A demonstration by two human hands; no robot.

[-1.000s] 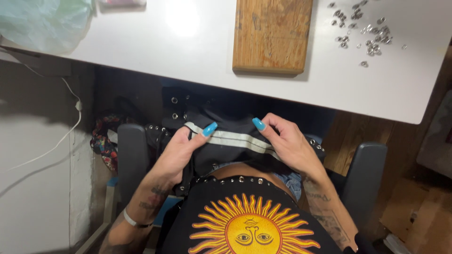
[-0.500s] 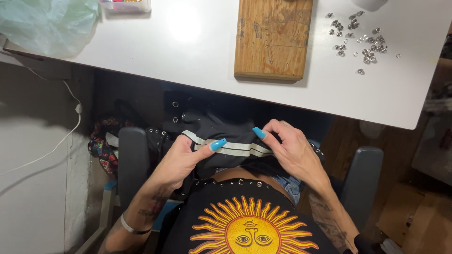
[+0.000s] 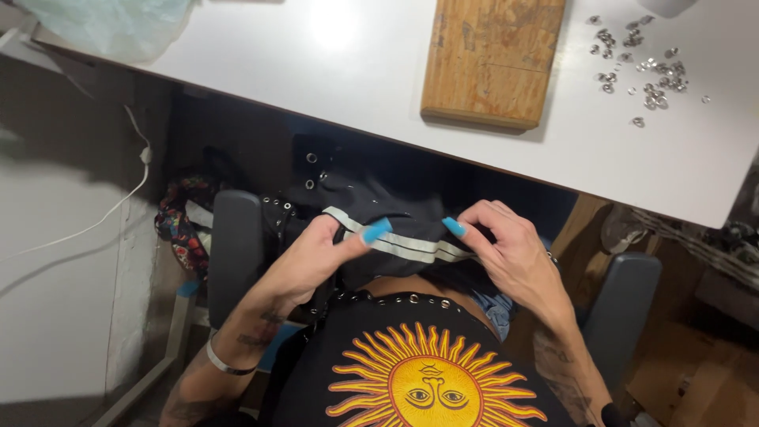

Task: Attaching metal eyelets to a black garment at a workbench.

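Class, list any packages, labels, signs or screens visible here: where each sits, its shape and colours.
Plastic bag: far left corner of the white table, crumpled, translucent pale green.
No labels, signs or screens in view.

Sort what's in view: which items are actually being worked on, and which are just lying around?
In hand:
- left hand and right hand, both gripping the striped band
- black garment with metal eyelets
- grey-and-white striped band on it

Lying about:
- wooden block on the white table
- loose metal eyelets
- plastic bag
- white cable
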